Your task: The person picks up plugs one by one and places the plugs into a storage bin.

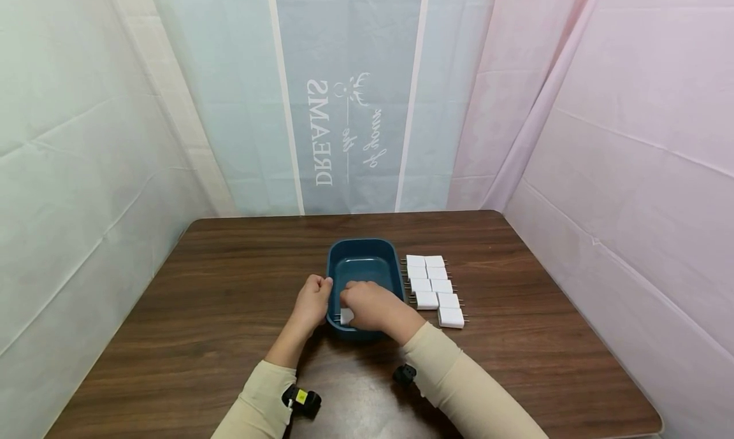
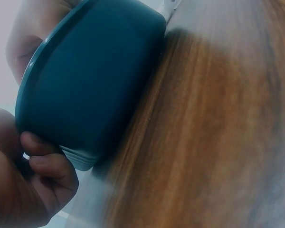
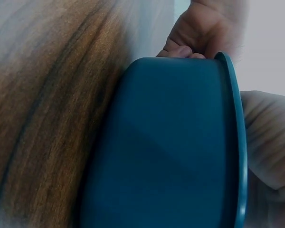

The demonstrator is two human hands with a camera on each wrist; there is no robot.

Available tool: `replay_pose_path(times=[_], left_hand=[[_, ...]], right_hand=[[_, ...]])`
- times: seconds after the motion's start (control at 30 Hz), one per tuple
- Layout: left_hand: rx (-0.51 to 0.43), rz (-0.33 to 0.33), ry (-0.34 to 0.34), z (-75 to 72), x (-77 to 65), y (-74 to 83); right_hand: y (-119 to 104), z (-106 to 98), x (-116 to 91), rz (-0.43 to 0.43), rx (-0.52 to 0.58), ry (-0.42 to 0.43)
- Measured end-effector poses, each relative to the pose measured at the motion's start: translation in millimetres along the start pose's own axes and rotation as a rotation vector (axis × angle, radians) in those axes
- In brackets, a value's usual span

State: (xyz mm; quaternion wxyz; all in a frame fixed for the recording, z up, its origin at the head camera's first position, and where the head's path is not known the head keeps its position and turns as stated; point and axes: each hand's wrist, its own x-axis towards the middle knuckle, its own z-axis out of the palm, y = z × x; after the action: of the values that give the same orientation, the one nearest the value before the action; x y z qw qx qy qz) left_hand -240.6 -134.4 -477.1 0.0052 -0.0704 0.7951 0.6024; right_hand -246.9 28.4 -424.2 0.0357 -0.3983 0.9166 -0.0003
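Note:
A dark blue rectangular bin (image 1: 362, 243) stands on the wooden table. At its left side my left hand (image 1: 312, 301) grips the rim, and the left wrist view shows curled fingers (image 2: 52, 164) against the outer wall. Reaching over the right rim, my right hand (image 1: 373, 305) is down inside the bin near its front. It holds a white plug-in charger (image 1: 346, 316), whose metal prongs point left. The bin wall hides the charger and the right fingertips in both wrist views.
To the right of the bin, several white chargers (image 1: 421, 285) lie in two close columns, prongs facing outward. The left column is right beside the bin wall. A printed curtain (image 1: 350, 190) hangs behind the table (image 1: 241, 280), with white cloth on both sides.

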Motion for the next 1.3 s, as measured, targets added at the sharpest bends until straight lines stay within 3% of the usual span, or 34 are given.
replay_pose_path(times=[1.3], left_hand=[[0.014, 0.032, 0.021, 1.9, 1.4, 0.1]], right_hand=[[0.5, 3.4, 7.7, 0.011, 0.101, -0.087]])
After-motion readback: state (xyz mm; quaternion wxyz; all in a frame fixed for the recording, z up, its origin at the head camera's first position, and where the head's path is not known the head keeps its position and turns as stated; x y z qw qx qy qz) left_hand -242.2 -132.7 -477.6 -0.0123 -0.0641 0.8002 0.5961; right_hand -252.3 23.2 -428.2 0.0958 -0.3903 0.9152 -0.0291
